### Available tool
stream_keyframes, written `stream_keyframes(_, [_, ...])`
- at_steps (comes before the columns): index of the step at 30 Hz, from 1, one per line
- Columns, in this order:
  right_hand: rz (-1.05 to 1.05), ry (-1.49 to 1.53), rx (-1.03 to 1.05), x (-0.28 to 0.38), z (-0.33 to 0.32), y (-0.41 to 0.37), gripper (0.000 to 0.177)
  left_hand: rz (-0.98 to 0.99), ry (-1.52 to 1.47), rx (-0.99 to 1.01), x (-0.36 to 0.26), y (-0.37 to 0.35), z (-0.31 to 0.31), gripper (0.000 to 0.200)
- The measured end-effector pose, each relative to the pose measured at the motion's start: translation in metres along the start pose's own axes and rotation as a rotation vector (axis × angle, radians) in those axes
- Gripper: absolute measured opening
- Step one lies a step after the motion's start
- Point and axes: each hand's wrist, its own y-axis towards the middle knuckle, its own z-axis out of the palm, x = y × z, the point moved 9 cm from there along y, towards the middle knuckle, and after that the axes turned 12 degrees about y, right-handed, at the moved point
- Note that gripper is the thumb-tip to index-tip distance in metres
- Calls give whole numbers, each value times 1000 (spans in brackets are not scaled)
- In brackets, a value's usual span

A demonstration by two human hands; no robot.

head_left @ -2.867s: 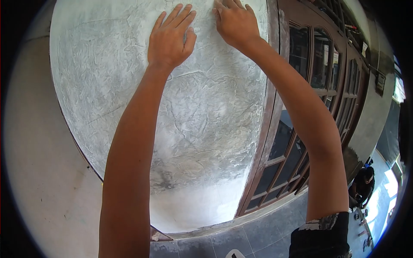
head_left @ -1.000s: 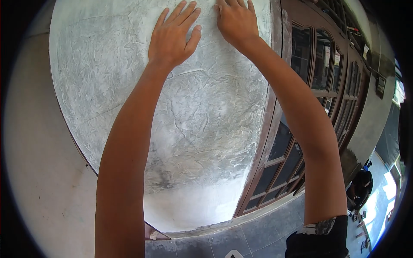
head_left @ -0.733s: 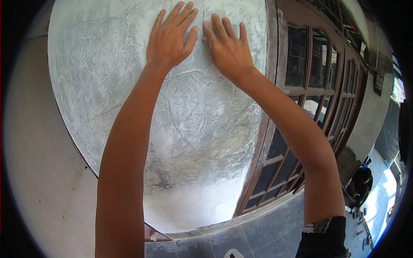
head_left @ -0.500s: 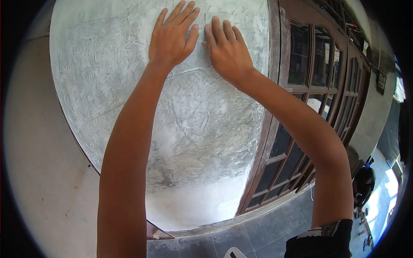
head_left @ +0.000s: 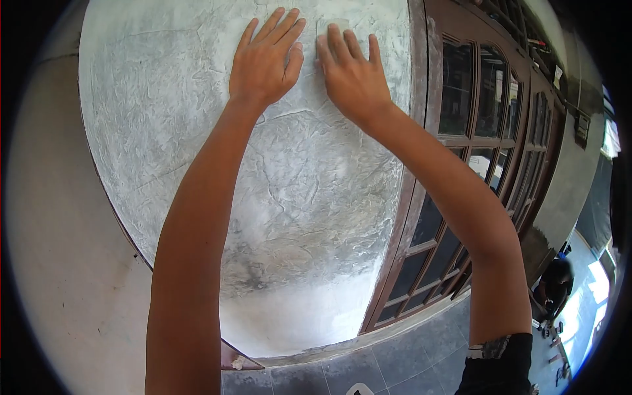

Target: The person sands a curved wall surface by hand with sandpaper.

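A rough, grey-white plastered wall panel (head_left: 289, 164) fills the middle of the view. Near its top, my left hand (head_left: 265, 66) lies flat against the surface with its fingers spread. My right hand (head_left: 355, 76) is just to the right, palm to the wall and fingers stretched out and apart. A faint pale edge shows by its fingertips; whether a thin piece lies under them I cannot make out. The two hands do not touch.
A brown wooden door frame with glass panes (head_left: 484, 92) stands on the right. Grey floor tiles (head_left: 349, 362) run along the bottom. A plain beige wall (head_left: 72, 197) is on the left. At the far right is a dark object (head_left: 556, 283) with small items below it.
My right hand has shifted slightly right and down, its fingers spread wider. My left hand sits a little lower, and the view has moved slightly.
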Motion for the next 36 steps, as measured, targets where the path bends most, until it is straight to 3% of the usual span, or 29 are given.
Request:
stream_keyframes(1, [83,-9,-59,-29,0,22,36,6,6,12,-2,-3,0,44])
stream_keyframes(4, [298,81,96,-58,13,46,36,10,-49,34,-1,-2,-2,44])
stream_keyframes(6, [75,52,-25,-4,5,20,38,13,-56,31,0,1,-3,44])
stream_keyframes(8, [-88,-64,140,58,8,-31,38,5,-71,39,-1,-3,-4,44])
stream_keyframes(10, [-76,55,50,44,4,-22,40,-11,-78,46,0,0,-4,44])
stream_keyframes(13, [162,16,-147,-44,5,40,44,-4,-63,54,0,0,-3,44])
stream_keyframes(14, [252,-4,52,-60,19,51,44,-3,-60,56,0,0,-3,44])
stream_keyframes(16, [174,-48,27,-35,18,44,45,3,-56,55,-1,0,-4,44])
stream_keyframes(19, [-37,-8,97,44,13,-27,43,5,-43,53,0,1,0,46])
stream_keyframes(20, [-5,62,104,47,14,-38,45,-1,-42,50,-1,0,1,46])
stream_keyframes(24, [218,61,-91,-48,6,32,41,28,107,76,-7,-3,9,48])
stream_keyframes(26, [224,105,-43,-55,13,45,41,39,132,76,-6,0,9,49])
stream_keyframes(29, [88,65,46,7,4,-5,45,22,109,73,-9,1,1,48])
stream_keyframes(31, [56,43,167,34,10,-40,46,30,-29,197,-9,6,2,54])
stream_keyframes(36, [189,91,-78,-54,7,35,38,36,-7,256,-10,6,3,55])
